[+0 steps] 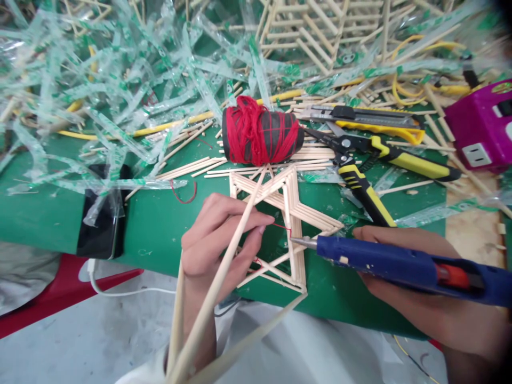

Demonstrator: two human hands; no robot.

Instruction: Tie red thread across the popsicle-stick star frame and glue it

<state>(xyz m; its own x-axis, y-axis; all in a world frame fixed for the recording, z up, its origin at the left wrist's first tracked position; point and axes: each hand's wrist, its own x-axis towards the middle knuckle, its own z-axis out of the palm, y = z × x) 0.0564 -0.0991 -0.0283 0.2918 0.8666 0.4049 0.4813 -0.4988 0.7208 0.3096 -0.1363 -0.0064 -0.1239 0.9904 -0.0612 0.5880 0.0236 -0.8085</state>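
Observation:
A star-shaped frame of thin wooden sticks (298,229) lies at the table's near edge, with longer sticks rising from it toward the camera. My left hand (224,240) pinches a red thread (280,226) between thumb and finger over the frame's left part. The thread runs to the frame's inner stick. My right hand (424,282) is wrapped round a blue glue gun (384,264), coming in from the right. Its metal nozzle is at the stick where the thread ends. Behind the frame lies a dark spool wound with red yarn (260,133).
Yellow-black pliers (360,160) and a cutter knife (364,117) lie right of the spool. A purple box (482,125) stands far right. A black phone (103,213) with a white cable is at left. Plastic wrappers (132,69) and loose sticks cover the back.

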